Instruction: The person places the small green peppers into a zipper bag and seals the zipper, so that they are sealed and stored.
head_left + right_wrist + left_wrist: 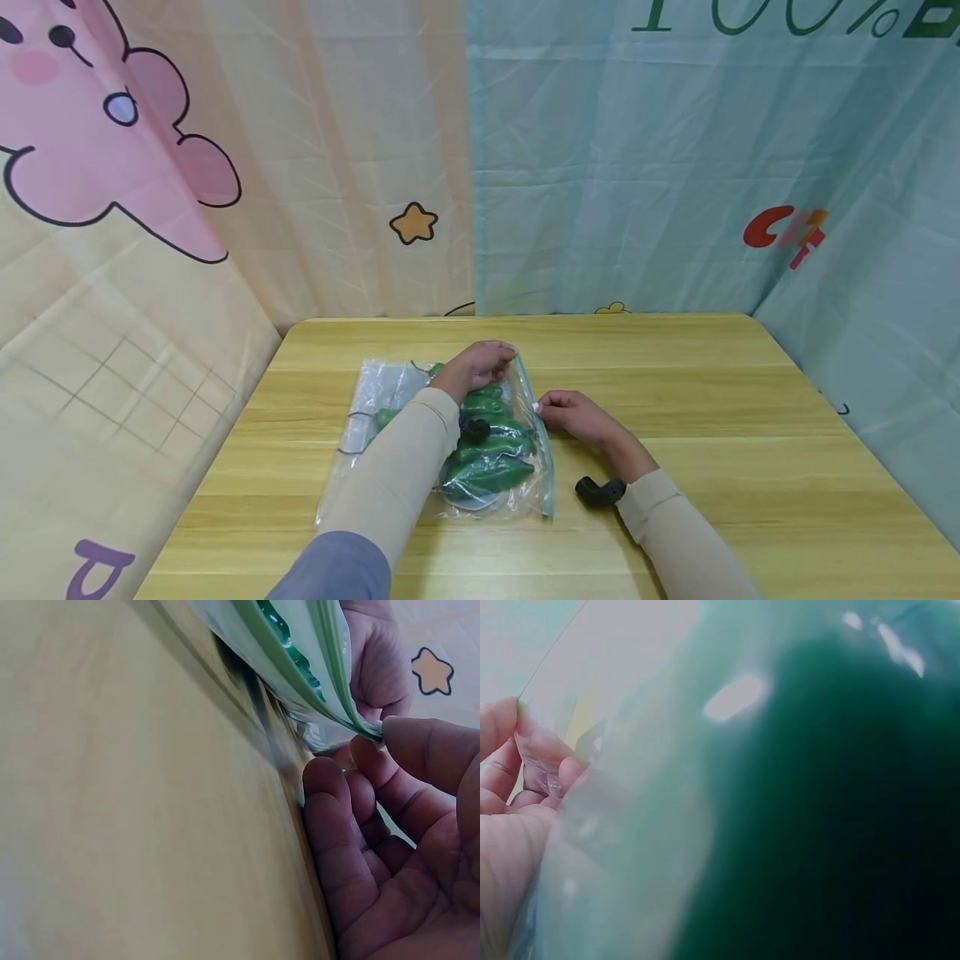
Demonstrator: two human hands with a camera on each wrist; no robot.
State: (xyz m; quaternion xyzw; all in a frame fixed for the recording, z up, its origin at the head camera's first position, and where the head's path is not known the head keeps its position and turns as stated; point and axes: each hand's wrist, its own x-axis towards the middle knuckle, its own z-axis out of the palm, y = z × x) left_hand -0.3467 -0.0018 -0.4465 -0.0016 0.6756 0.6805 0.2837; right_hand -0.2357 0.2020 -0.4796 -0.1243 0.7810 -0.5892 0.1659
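Note:
A clear zip bag [543,467] lies flat on the table, its pale green zip edge toward the right. Inside are several green peppers [491,475] and part of a white plate [474,503] beneath them. My left hand [486,362] reaches across the bag and pinches the far end of the zip edge. Thumb and fingers of my right hand [581,417] pinch the zip edge nearer its middle, by a small white piece. In the right wrist view, two zip strips [330,667] part beyond the right fingertips. Blurred dark green [817,810] fills the left wrist view behind plastic.
The wooden table [675,375] extends around the bag on all sides. Printed curtains [600,167] hang behind it and along both sides. Black wrist cameras [600,492] sit on both wrists, the left one above the bag.

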